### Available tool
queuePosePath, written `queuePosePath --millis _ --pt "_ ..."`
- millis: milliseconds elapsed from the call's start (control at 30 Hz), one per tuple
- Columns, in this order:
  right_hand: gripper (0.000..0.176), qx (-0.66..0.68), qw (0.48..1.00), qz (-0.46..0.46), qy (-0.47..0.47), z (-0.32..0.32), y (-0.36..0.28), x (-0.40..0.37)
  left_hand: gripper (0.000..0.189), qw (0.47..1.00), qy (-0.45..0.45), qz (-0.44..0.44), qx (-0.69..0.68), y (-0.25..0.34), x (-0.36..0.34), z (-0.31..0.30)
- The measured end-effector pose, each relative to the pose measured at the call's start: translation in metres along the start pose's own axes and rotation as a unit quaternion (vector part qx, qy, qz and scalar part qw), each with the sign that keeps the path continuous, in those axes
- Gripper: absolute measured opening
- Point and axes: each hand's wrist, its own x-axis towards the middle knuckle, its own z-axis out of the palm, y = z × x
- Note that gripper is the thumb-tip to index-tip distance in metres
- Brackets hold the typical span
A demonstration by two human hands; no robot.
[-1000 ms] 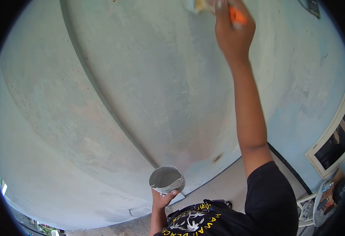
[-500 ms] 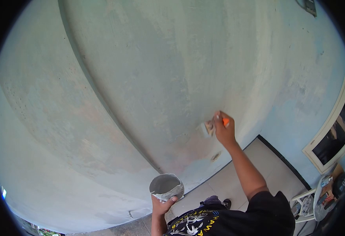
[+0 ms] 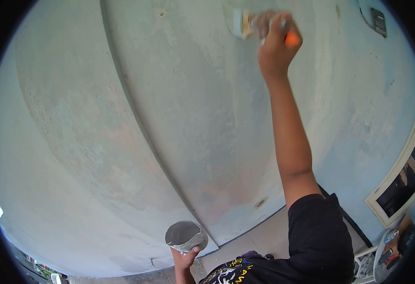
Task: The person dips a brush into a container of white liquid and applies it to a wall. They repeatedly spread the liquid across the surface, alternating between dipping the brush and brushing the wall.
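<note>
1. The right hand (image 3: 276, 49) is raised high on an outstretched arm, near the top of the view. Its fingers are closed round a flat paintbrush with an orange handle (image 3: 243, 23).
2. The brush's orange handle end sticks out on the right side of the fist. The pale ferrule and light bristles point left and lie against the wall. The brush is blurred, so I cannot tell exactly how the fingers are placed.
3. The left hand (image 3: 184, 259) is low in the view, close to the body. It grips a round grey paint-smeared container (image 3: 185, 235) from beneath, with the fingers curled against its lower wall and the thumb up on its near side.
4. The container is upright with its mouth open to the camera, and its inside is coated grey. It is well apart from the brush, far below it and to the left.
5. The pale green-blue plastered wall (image 3: 193, 118) fills most of the view. It is patchy, with faded pinkish and bluish areas lower down.
6. A dark vertical corner line (image 3: 136, 118) runs down the wall to the left of the raised arm and ends near the container.
7. A small rusty spot (image 3: 260, 203) sits low on the wall, just above the light tiled floor (image 3: 259, 234).
8. The person wears a black T-shirt with yellow lettering (image 3: 321, 241).
9. To the right, a white window frame (image 3: 397, 189) is set in the wall, and a small dark wall box (image 3: 380, 21) hangs near the top right corner.
</note>
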Motion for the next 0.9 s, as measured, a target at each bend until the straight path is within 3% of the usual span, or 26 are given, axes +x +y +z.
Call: queuePosePath --millis 100,200,233,267,333,367,433,500,533,567,600,667,767,833,900 --pt "0.03 -0.088 0.994 0.014 -0.068 -0.016 -0.047 -0.101 0.087 1.0 0.015 -0.006 0.008 0.0 -0.005 0.001" --pt "0.037 0.021 0.977 0.214 -0.005 -0.036 -0.113 -0.197 0.086 1.0 0.019 -0.015 -0.002 -0.002 -0.004 0.002" --pt "0.039 0.015 0.947 0.322 0.013 -0.043 -0.139 -0.227 0.086 1.0 0.022 -0.021 -0.006 -0.002 -0.006 0.001" --pt "0.039 0.005 0.93 0.366 0.027 -0.043 -0.159 -0.257 0.086 0.999 0.026 -0.025 -0.006 -0.002 -0.005 0.0" --pt "0.04 -0.082 0.883 0.451 -0.102 -0.056 -0.192 -0.319 0.083 1.0 0.006 -0.025 0.006 -0.011 -0.004 -0.008" --pt "0.04 -0.081 0.882 0.452 -0.104 -0.058 -0.19 -0.326 0.083 1.0 0.008 -0.026 0.006 -0.01 -0.004 -0.009" --pt "0.043 -0.086 0.783 0.601 -0.137 -0.053 -0.185 -0.324 0.093 0.998 -0.021 -0.062 0.008 -0.007 -0.003 -0.01" --pt "0.042 -0.092 0.811 0.566 -0.117 -0.048 -0.149 -0.291 0.092 0.998 -0.015 -0.056 0.002 -0.004 -0.001 -0.007" --pt "0.041 -0.118 0.846 0.505 -0.128 -0.045 -0.122 -0.266 0.091 0.999 -0.013 -0.053 -0.004 -0.003 -0.003 -0.006" --pt "0.04 -0.076 0.88 0.464 -0.073 -0.026 -0.101 -0.221 0.091 0.998 -0.013 -0.054 -0.004 -0.001 -0.004 -0.004" --pt "0.038 -0.016 0.877 0.479 -0.023 -0.013 -0.079 -0.184 0.091 0.998 -0.01 -0.056 -0.001 -0.001 -0.004 -0.004" --pt "0.038 0.037 0.942 0.334 -0.007 0.019 -0.04 -0.105 0.091 0.999 -0.005 -0.054 0.002 -0.002 -0.002 -0.003" --pt "0.039 -0.028 0.999 0.044 0.014 0.048 0.032 0.007 0.079 0.999 0.011 -0.031 -0.015 -0.001 -0.003 0.002" --pt "0.044 0.111 0.984 0.096 0.097 0.077 0.038 0.064 0.079 0.999 0.033 -0.028 -0.013 -0.002 -0.005 0.004" --pt "0.045 0.122 0.986 0.064 0.094 0.082 0.045 0.073 0.079 0.999 0.035 -0.029 -0.012 -0.001 -0.005 0.003"
